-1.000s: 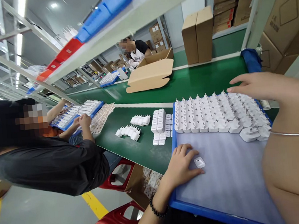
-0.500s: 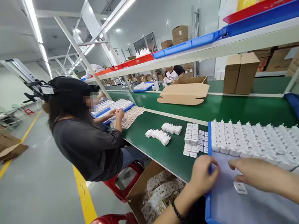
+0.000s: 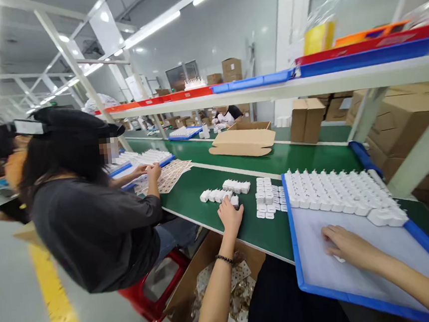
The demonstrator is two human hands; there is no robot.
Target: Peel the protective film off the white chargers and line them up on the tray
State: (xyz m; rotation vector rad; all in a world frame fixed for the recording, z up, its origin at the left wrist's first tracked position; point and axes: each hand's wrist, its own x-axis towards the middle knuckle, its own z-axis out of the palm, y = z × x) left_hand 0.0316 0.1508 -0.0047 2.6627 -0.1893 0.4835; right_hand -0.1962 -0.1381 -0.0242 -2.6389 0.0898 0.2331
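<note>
My left hand (image 3: 231, 215) reaches over the near end of a row of white plug housings (image 3: 216, 196), fingers apart and touching or just above the last one. A second short row of housings (image 3: 236, 186) sits behind it. Over the bare part of the blue-rimmed tray (image 3: 297, 254), my right hand (image 3: 344, 244) has its fingers curled down on a small white cover plate (image 3: 339, 259), mostly hidden beneath them. Many white housings with upright pins (image 3: 326, 191) fill the tray's far side. Stacked white cover plates (image 3: 264, 196) stand left of the tray.
A co-worker in a dark shirt (image 3: 92, 222) sits at left, near patterned sheets (image 3: 171, 176). An opened cardboard box (image 3: 243, 141) lies on the green bench behind. Below the bench edge is a carton of scraps (image 3: 188, 288). A shelf (image 3: 254, 95) crosses above.
My left hand has moved left from the tray's edge to the row of housings. My right hand has come down onto the small cover plate. The view has turned to the right.
</note>
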